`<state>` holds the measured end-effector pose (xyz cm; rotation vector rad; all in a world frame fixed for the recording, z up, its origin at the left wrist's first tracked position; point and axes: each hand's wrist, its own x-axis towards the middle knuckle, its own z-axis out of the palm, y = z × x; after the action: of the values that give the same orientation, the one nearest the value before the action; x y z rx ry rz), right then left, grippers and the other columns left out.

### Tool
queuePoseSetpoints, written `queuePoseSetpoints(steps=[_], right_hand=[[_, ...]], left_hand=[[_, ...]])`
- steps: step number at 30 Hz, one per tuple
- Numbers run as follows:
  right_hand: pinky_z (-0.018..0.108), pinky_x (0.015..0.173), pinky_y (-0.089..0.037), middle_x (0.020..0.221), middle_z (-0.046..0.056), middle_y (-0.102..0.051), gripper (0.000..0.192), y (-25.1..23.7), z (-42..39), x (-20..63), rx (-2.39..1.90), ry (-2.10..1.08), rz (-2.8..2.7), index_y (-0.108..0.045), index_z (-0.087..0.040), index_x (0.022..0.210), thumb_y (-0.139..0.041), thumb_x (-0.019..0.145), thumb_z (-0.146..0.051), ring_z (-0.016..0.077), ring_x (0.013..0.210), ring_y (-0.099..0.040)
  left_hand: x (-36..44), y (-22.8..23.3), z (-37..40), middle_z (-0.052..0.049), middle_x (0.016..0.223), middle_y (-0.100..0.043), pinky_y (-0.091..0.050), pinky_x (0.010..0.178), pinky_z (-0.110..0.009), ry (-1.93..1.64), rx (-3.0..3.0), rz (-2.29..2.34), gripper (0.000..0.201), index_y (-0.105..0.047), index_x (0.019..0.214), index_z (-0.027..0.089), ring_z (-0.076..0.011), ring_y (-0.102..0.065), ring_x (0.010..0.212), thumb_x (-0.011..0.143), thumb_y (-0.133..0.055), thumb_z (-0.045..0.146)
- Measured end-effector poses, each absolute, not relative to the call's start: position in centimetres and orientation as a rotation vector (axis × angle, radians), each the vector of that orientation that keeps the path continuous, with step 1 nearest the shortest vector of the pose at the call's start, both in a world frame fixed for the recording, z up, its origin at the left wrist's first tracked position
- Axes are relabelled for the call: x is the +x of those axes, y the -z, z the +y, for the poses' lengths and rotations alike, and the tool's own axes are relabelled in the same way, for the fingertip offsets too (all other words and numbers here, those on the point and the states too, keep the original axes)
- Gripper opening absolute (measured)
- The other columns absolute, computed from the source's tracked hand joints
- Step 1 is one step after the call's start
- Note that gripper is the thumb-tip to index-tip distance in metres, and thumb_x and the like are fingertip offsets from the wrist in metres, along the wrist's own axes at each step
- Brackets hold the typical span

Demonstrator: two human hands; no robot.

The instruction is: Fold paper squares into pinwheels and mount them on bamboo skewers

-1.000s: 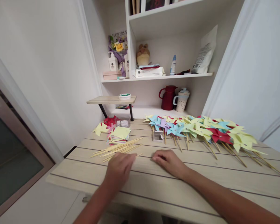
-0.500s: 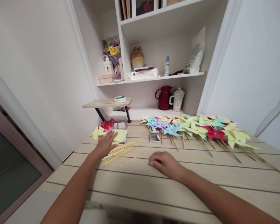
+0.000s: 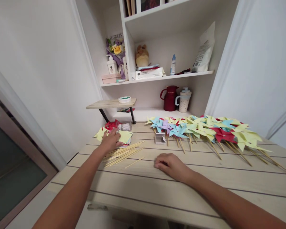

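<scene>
Left hand (image 3: 111, 141) is extended to the far left part of the table (image 3: 205, 187), resting palm-down on the stack of coloured paper squares (image 3: 124, 137). Its fingers are laid loosely over the near left portion of the stack, in contact with the yellow top sheet; whether any sheet is pinched cannot be told, as the fingertips are hidden under the hand. The stack lies directly beneath and just right of the hand, near the table's far left corner.

A loose bundle of wooden sticks (image 3: 124, 152) lies just on the near side of the stack, its left end touching or passing under the left wrist. One stick lies apart, toward the table's middle.

Right hand (image 3: 172, 164) rests on the table's middle, fingers curled inward in a loose fist. Contents, if any, cannot be seen.

A small clear box (image 3: 160, 138) stands beyond the right hand. A row of finished paper pinwheels (image 3: 205, 130) on sticks runs along the far edge toward the right corner, well apart from both hands.
</scene>
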<state>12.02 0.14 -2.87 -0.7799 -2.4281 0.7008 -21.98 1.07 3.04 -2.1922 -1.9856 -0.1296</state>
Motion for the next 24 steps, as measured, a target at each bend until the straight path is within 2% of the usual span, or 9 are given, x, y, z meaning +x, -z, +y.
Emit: queuePoseSetpoints(steps=[2,5,8,13,18,21,24], right_hand=[[0.025,0.070,-0.044,0.082,0.004,-0.072,0.020,2.9,0.2,12.0,-0.775,-0.705,-2.432,-0.071,-0.020,0.082,-0.055,0.091,-0.027,0.0166,0.074,-0.063],[0.025,0.071,-0.044,0.082,0.004,-0.072,0.019,2.8,0.2,12.0,-0.770,-0.705,-2.438,-0.071,-0.020,0.082,-0.055,0.091,-0.027,0.0169,0.075,-0.063],[0.026,0.070,-0.045,0.082,0.005,-0.071,0.019,2.5,0.1,12.0,-0.767,-0.714,-2.447,-0.071,-0.020,0.081,-0.055,0.090,-0.026,0.0170,0.075,-0.063],[0.026,0.070,-0.045,0.082,0.005,-0.071,0.018,2.1,-0.1,12.2,-0.763,-0.753,-2.441,-0.071,-0.020,0.080,-0.055,0.088,-0.024,0.0170,0.075,-0.063],[0.026,0.070,-0.045,0.081,0.004,-0.071,0.016,2.5,0.2,12.4,-0.739,-0.766,-2.437,-0.071,-0.020,0.082,-0.057,0.087,-0.022,0.0167,0.075,-0.063],[0.025,0.071,-0.045,0.082,0.003,-0.072,0.015,2.8,0.4,12.4,-0.742,-0.751,-2.443,-0.071,-0.021,0.083,-0.057,0.086,-0.022,0.0167,0.076,-0.063],[0.025,0.070,-0.044,0.081,0.003,-0.071,0.014,2.9,0.5,12.5,-0.744,-0.750,-2.442,-0.071,-0.021,0.083,-0.057,0.085,-0.022,0.0163,0.075,-0.063]], left_hand=[[-21.5,-3.3,1.8,-0.013,0.160,-0.030,-0.014,0.117,-0.055,0.142,-2.313,-1.952,0.051,-0.055,0.131,0.023,-0.0324,-0.028,0.146,0.084,-0.063,0.040],[-21.3,-3.4,3.0,-0.009,0.154,-0.042,-0.029,0.115,-0.043,0.083,-2.548,-2.013,0.061,-0.048,0.140,0.025,-0.0283,-0.039,0.140,0.081,-0.062,0.033],[-21.5,-3.7,3.8,-0.010,0.145,-0.053,-0.037,0.109,-0.036,0.076,-2.611,-2.061,0.056,-0.056,0.134,0.021,-0.0266,-0.049,0.133,0.078,-0.061,0.027],[-22.0,-4.9,3.9,-0.008,0.136,-0.062,-0.046,0.100,-0.034,0.234,-2.634,-2.139,0.051,-0.062,0.127,0.021,-0.0266,-0.059,0.122,0.077,-0.053,0.026],[-22.4,-5.2,3.7,-0.010,0.132,-0.065,-0.044,0.102,-0.038,0.441,-2.642,-2.183,0.049,-0.066,0.118,0.018,-0.0281,-0.059,0.120,0.073,-0.055,0.032],[-22.5,-4.8,3.7,-0.010,0.125,-0.068,-0.045,0.100,-0.038,0.594,-2.614,-2.216,0.045,-0.070,0.108,0.019,-0.0286,-0.062,0.114,0.067,-0.060,0.035],[-22.3,-4.5,3.8,-0.007,0.105,-0.075,-0.050,0.087,-0.034,0.811,-2.513,-2.259,0.032,-0.072,0.089,0.020,-0.0262,-0.067,0.096,0.064,-0.065,0.037]])
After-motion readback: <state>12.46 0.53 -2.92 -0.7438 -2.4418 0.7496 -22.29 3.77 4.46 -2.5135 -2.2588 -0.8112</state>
